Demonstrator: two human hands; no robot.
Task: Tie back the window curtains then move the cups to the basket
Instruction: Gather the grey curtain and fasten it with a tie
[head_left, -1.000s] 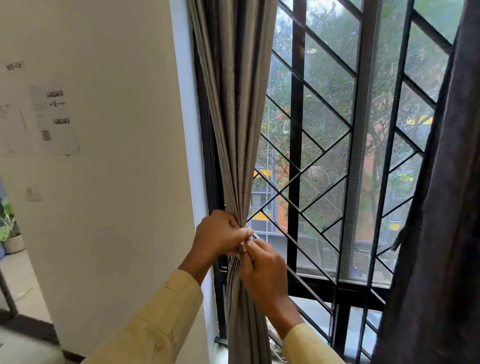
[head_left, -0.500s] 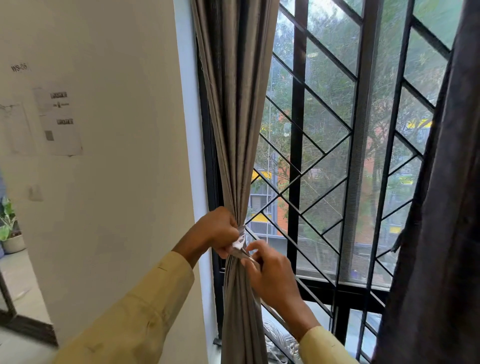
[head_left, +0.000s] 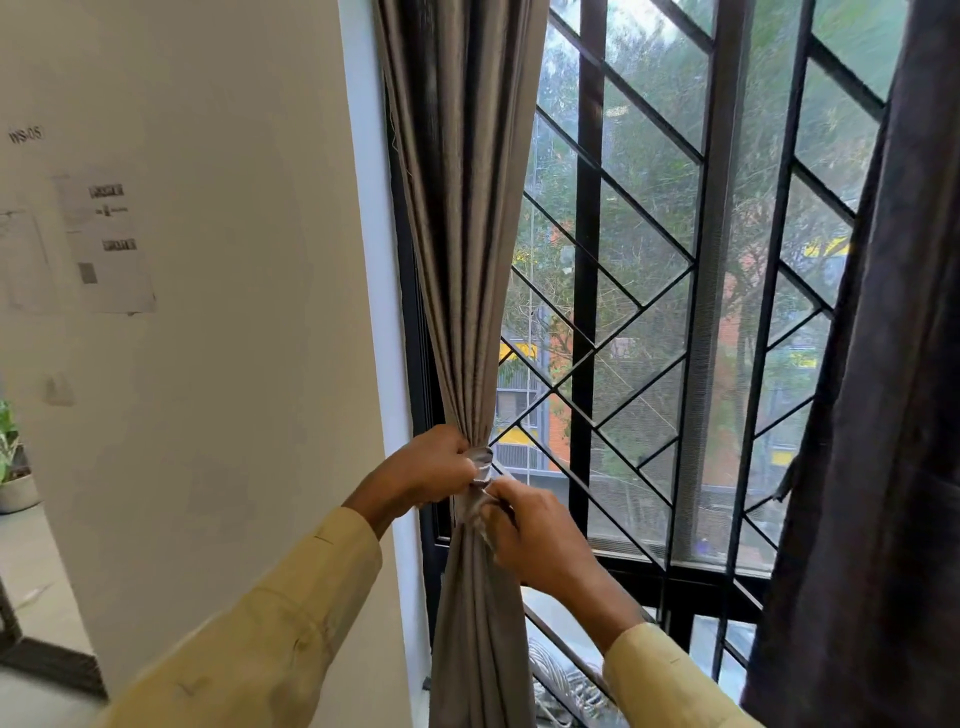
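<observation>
Left curtain (head_left: 462, 218): gathered into a bunch at the window's left edge.
Tie-back (head_left: 480, 464): pale band around the bunch.
Left hand (head_left: 426, 470): closed on the tie-back.
Right hand (head_left: 540, 535): pinching the band's lower end.
Right curtain (head_left: 883, 415): dark, hanging loose.

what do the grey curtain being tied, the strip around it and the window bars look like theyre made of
Grey curtain: woven cloth with a slight sheen, judging by its soft vertical folds catching light.
Tie strip: thin, paler fabric, probably similar cloth; it crumples where both hands pinch it.
Window bars: likely metal painted black, being straight, rigid and thin with a dull finish.
</observation>
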